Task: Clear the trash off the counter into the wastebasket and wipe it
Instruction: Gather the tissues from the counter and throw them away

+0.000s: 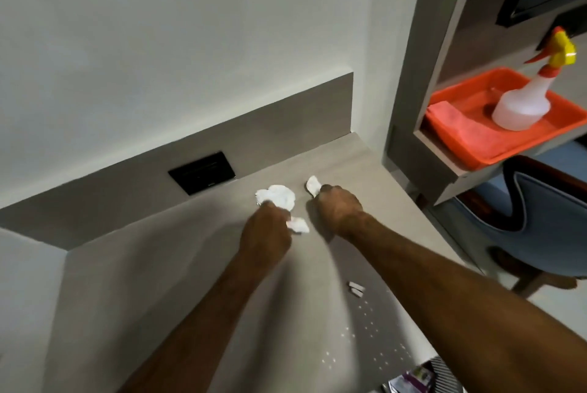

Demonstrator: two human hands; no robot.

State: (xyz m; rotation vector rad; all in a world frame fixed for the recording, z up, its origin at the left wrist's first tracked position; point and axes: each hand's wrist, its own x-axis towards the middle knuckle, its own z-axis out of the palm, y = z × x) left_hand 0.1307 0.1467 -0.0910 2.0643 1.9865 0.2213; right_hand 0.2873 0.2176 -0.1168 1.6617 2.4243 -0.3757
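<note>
Table [197, 265], frame centre: left hand [265, 235] clenched on tissue wad [275, 197]; right hand [340, 208] pinching paper scrap [313, 185]. Small bits [355, 288] lower right. Wastebasket unseen. Advice: gather every piece, grip firmly, before carrying off.

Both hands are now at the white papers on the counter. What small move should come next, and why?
Probably close the right hand on the paper scrap at its fingertips and lift it. The left hand already grips crumpled tissue, and more scraps and crumbs remain on the counter, so wiping seems premature.
</note>
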